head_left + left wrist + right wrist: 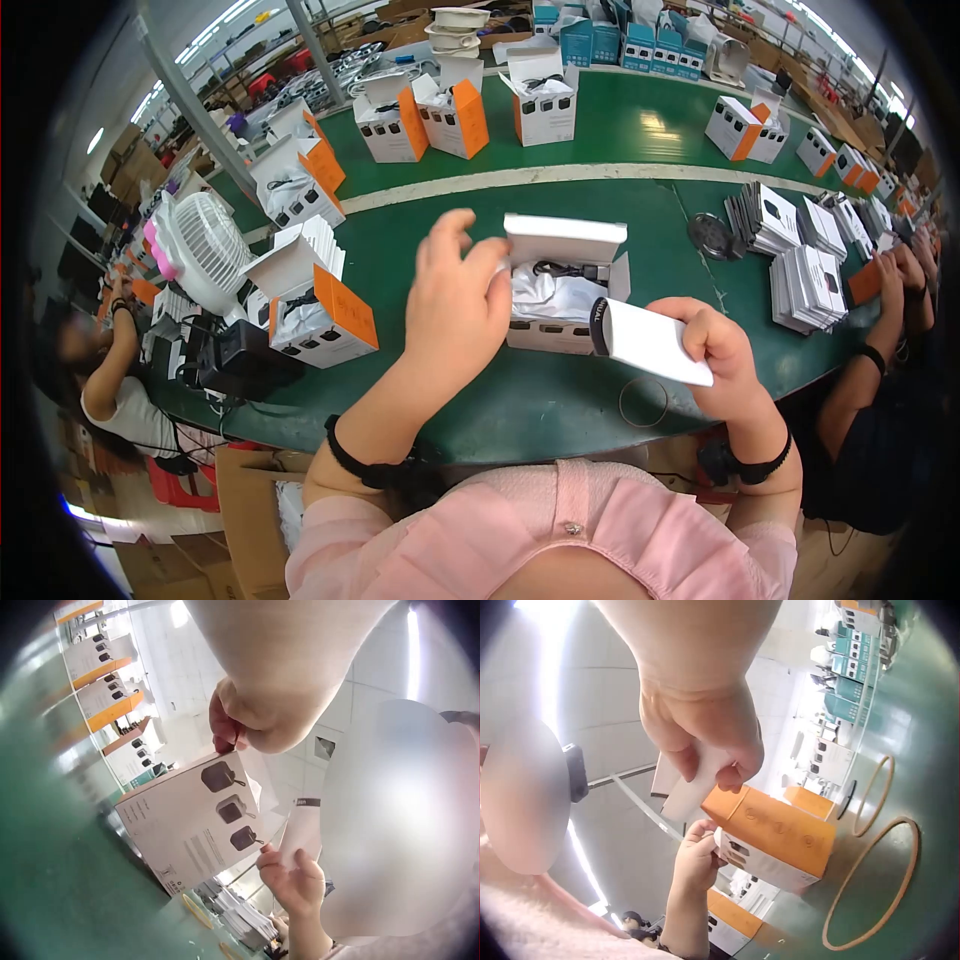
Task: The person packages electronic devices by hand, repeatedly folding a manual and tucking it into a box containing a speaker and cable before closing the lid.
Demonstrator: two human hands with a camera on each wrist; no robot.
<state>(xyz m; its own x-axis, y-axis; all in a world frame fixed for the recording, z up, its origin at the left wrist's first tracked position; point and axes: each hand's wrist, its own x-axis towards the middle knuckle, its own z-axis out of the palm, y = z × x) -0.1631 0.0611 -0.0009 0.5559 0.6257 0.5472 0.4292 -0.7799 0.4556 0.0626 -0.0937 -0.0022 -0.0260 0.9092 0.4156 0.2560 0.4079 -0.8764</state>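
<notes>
An opened white box (552,337) with an orange side (776,825) stands in front of me, its lid raised at the back. Inside lie white wrapping (548,293) and a coiled black cable (570,269). At the box's left edge is my left hand (455,300), its thumb and fingers pinching a white side flap in the right wrist view. My right hand (722,352) grips a white booklet (650,343) with a black end strip lettered "UAL", thumb on top. The booklet slants over the box's front right corner in the head view.
Left are another opened box (347,312), a white fan (205,250) and a black device (245,360). Booklet stacks (805,287) and a black round dish (710,236) lie right. A rubber band (643,402) lies near the front edge. People sit at both sides.
</notes>
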